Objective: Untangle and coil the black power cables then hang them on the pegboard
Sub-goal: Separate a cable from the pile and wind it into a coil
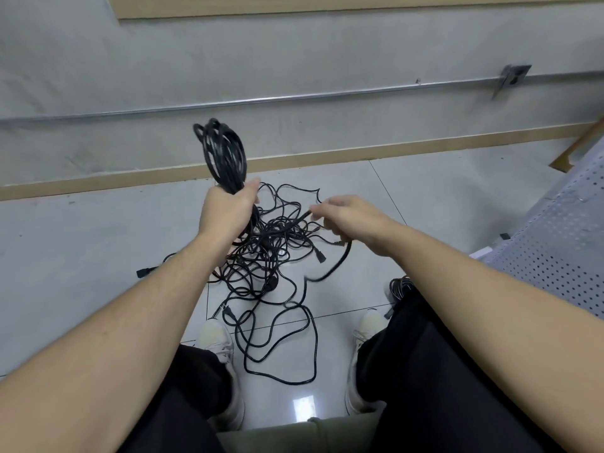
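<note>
My left hand (225,210) grips a coiled bundle of black cable (222,155), whose loops stand up above my fist. My right hand (346,217) pinches a loose length of black cable (330,269) that sags in a blurred arc below the hand toward the floor. Beneath both hands a tangled heap of black power cables (261,253) lies on the tiled floor, with several plugs sticking out and long loops (287,348) running back between my feet. The pegboard is not in view.
A perforated grey metal bench (562,237) stands at the right, and another small black cable bundle (402,286) lies by my right knee. My shoes (215,338) flank the cable loops. A wall with a metal conduit (294,99) and wooden skirting runs behind the heap.
</note>
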### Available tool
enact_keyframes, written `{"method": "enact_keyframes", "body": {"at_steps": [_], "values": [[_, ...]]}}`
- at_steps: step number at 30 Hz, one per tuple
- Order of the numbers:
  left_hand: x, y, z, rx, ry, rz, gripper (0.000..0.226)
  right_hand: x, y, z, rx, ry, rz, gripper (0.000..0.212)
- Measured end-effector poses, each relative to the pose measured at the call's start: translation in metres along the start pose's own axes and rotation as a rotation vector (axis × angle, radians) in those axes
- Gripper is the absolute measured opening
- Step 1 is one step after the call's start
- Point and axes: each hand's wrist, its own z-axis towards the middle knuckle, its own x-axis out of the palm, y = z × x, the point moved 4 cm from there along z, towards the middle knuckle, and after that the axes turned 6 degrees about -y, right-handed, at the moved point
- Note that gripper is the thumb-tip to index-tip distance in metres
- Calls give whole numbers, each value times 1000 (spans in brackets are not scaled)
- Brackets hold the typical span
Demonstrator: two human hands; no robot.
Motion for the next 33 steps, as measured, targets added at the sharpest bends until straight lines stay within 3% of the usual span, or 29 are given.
{"method": "enact_keyframes", "body": {"at_steps": [6, 9, 12, 15, 18, 20, 22, 26, 29, 33], "values": [[22, 0, -25, 27, 364, 201, 45, -3, 12, -14, -222, 93, 69, 28], [35, 0, -46, -81, 556, 175, 66, 0, 17, -14, -248, 43, 144, 24], [47, -4, -62, -28, 636, 142, 64, 2, 17, -11, -216, 16, 100, 22], [52, -2, -65, -23, 665, 75, 46, -3, 15, -7, -153, -97, 119, 40], [49, -3, -59, -50, 555, -21, 44, -9, 11, -6, -83, -54, 177, 49], [45, -2, -54, -106, 465, -109, 46, -11, 9, -7, -95, 5, 202, 39], [41, 1, -49, -136, 427, -147, 48, -14, 15, -8, -168, -43, 240, 27], [46, 4, -53, -196, 545, -185, 41, -13, 26, -7, -300, -278, 182, 20], [55, 2, -67, -218, 679, -298, 37, -6, 30, -4, -296, -312, 304, 9], [54, -3, -72, -171, 759, -370, 37, 3, 20, 3, -114, -188, 602, 59]]}}
